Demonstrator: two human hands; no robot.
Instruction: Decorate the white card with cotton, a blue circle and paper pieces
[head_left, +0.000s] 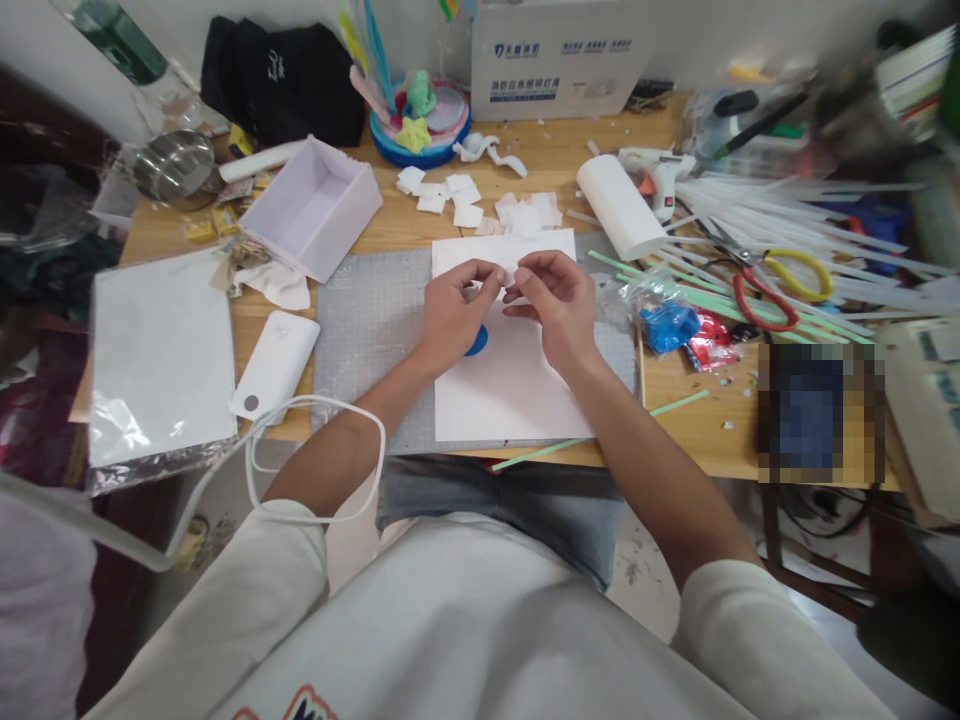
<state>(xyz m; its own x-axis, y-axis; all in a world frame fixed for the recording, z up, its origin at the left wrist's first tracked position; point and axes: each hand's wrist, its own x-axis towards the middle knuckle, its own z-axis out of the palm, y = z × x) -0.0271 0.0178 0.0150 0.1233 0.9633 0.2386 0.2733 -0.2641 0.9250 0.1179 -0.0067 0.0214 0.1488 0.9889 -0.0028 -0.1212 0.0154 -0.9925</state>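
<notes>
White short-sleeved fabric T-shirt (480, 610) fills the foreground as a person's left hand (459, 308) and right hand (564, 305) hold a small white scrap (510, 275) in narrow pinches above a rectangular white paper sheet (510, 405); a round blue piece (478, 342) shows beside the left.

Black cloth item and metal bowl (176, 168) at upper left of frame, black item (281, 85) topmost; printed white carton (562, 65), top centre.
</notes>
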